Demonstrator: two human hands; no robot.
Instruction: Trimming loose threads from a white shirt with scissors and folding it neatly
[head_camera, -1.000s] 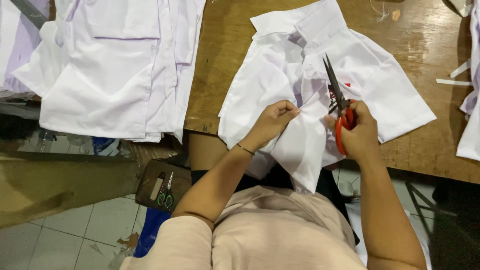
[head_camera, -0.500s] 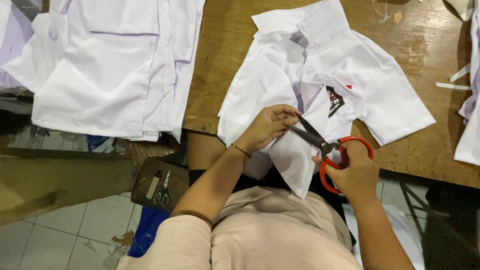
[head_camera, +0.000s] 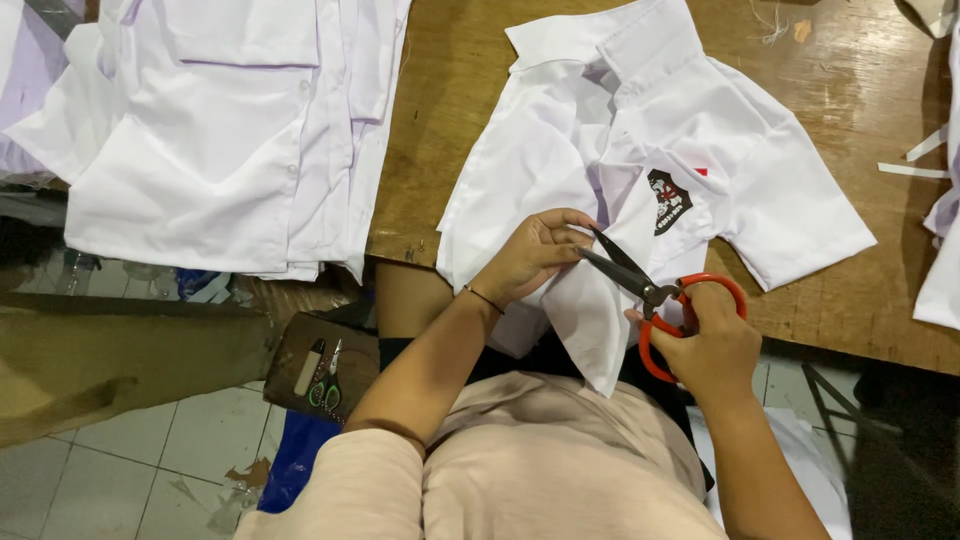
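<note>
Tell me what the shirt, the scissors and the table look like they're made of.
The white shirt looks like thin woven fabric, matte; it folds and creases softly. The scissors in the right hand have dark blades, probably metal, and glossy orange-red loop handles, likely plastic or a coating. The table looks like wood, brown with visible grain and a worn, slightly shiny top. The left hand pinches the shirt's edge.

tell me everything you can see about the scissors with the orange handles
The scissors have two long dark metal blades and glossy orange loop handles. The blades are open in a narrow V, tips pointing up-left toward the edge of the white shirt pinched by the left hand. The right hand grips them with fingers through the loops, held over the shirt's hanging lower part at the near edge of the wooden table.
</note>
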